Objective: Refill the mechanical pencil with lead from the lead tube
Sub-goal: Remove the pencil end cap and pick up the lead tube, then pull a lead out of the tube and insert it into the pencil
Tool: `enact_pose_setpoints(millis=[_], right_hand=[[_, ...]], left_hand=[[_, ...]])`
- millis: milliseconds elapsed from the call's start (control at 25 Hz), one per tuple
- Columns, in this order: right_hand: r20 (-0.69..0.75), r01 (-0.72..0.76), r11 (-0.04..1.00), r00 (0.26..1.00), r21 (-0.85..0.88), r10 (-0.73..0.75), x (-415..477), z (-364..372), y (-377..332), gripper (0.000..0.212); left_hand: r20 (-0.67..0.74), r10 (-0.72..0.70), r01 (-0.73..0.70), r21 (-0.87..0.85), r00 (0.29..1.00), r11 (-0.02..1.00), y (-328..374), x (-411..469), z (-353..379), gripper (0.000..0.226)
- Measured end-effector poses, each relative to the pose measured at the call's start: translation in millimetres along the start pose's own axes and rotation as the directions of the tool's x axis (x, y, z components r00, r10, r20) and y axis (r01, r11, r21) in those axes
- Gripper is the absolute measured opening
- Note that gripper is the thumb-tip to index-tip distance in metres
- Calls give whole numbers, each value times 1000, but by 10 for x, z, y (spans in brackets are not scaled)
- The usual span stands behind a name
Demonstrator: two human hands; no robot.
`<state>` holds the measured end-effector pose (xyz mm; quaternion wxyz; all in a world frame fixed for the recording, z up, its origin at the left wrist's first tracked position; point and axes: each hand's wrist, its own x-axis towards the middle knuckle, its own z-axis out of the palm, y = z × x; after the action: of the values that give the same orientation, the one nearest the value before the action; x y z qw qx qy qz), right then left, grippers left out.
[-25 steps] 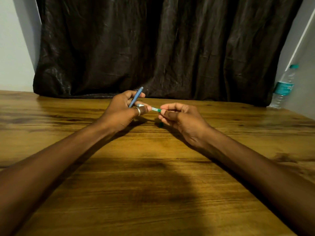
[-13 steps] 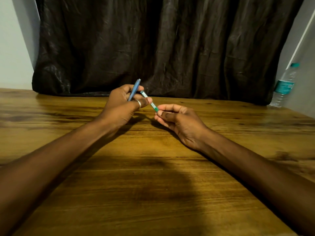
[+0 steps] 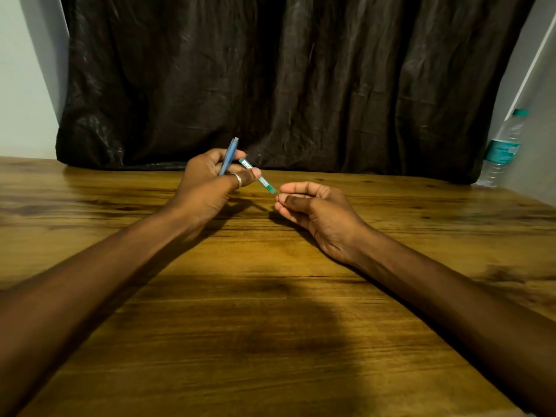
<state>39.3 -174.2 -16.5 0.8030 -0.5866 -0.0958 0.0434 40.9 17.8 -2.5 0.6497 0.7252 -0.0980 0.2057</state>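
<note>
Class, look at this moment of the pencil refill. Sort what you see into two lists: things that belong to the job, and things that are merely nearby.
Belonging to the job:
- slim blue mechanical pencil, held in the left hand
- small clear lead tube with a green end, also in the left hand
- right hand, pinched just beside the tube's green end

Merely nearby:
- clear plastic water bottle with teal label
- dark crinkled curtain
- wooden table

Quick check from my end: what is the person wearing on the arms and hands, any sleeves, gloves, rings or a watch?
Both forearms are bare as far as the picture shows: no sleeves, gloves or watch in view. The left hand wears one plain silver-coloured ring on a finger. The right hand shows nothing worn on the side that faces the camera.
</note>
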Motion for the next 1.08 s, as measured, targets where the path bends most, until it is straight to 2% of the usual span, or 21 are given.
enact_pose_setpoints(millis=[280, 480, 640, 800, 920, 1080], right_hand=[[-89, 69, 992, 993, -106, -79, 17, -54, -86, 16], [-170, 120, 987, 976, -108, -138, 2, -76, -165, 20], [-172, 116, 972, 973, -204, -153, -5, -80, -167, 22], [-218, 128, 964, 959, -232, -180, 33, -130, -189, 19], [-268, 182, 937, 926, -299, -266, 82, -216, -234, 18], [-297, 201, 916, 903, -347, -310, 107, -271, -247, 18]], left_hand=[[63, -56, 53, 42, 996, 998, 34, -24, -52, 37], [230, -90, 39, 218, 969, 975, 24, -9, -87, 34], [339, -117, 1, 325, 933, 946, -12, 20, -101, 31], [285, -127, 15, 366, 950, 930, -71, 43, -153, 31], [263, -157, 40, 402, 952, 915, -110, 72, -219, 29], [319, -201, 25, 479, 926, 877, -151, 95, -232, 26]])
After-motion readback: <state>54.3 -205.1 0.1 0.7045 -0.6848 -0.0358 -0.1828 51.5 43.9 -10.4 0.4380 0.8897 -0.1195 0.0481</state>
